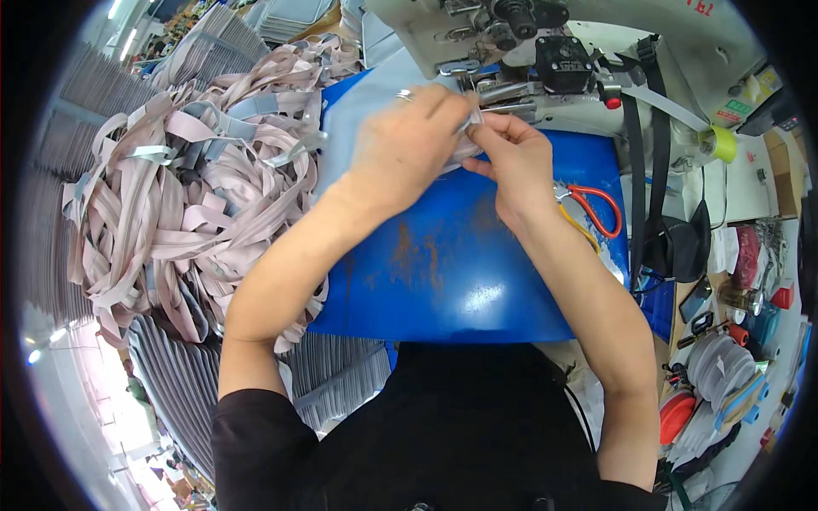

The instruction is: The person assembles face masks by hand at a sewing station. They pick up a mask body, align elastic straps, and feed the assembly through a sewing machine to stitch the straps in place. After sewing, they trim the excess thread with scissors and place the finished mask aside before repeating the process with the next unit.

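Note:
My left hand (413, 143), a ring on one finger and slightly blurred, lies over a pale grey-blue fabric panel (345, 112). Its fingers are bent and close on the panel's edge beside the needle area of a sewing machine (562, 64). Just to the right, my right hand (518, 166) pinches a pale pinkish fabric strip (464, 152) between thumb and fingers. The fingertips of both hands nearly meet there. How strip and panel join is hidden by the fingers. The panel rests on a blue work surface (426, 281).
Red-handled pliers (601, 213) lie right of my right forearm. A large tangled heap of pinkish zipper tape (204, 213) crowds the left side. Stacked grey panels (332, 375) stand below it. Black straps (635, 170) hang at the right, near a cluttered shelf of tools.

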Tool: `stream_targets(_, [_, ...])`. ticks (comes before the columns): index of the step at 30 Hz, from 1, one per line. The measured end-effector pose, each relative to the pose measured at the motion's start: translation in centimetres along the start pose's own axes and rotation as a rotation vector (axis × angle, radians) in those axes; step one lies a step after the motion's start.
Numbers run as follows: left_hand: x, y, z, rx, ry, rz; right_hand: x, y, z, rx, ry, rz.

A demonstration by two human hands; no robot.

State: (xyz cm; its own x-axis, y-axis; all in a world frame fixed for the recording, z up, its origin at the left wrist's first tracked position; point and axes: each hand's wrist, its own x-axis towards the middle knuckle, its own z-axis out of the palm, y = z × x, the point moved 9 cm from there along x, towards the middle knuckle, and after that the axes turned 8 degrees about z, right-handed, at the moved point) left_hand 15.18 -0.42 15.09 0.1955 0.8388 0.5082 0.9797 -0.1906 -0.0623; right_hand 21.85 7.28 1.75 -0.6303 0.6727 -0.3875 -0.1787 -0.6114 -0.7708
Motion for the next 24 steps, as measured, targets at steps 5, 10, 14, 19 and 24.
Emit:
stream_targets(5, [-4.5,-4.2,1.0,0.034,-0.379,-0.170,-0.2,-0.2,0.4,-0.034,0.034,-0.043])
stream_targets(10, [-3.3,-1.3,-0.4,0.135,-0.445,0.048,-0.3,-0.2,0.7,-0.221,0.119,-0.175])
stream_targets(14, [-2.3,-0.7,-1.9,0.057,-0.436,0.199,-1.3,-1.0,-0.2,-0.318,-0.015,-0.044])
stream_targets(19, [-0.1,-0.7,-2.2,0.012,-0.518,0.273,-1.5,-0.6,-0.5,-0.174,-0.023,0.029])
stream_targets(24, [1.2,-0.7,-1.7,0.072,-0.553,0.321,-0.5,0.0,0.1,-0.023,0.024,0.045])
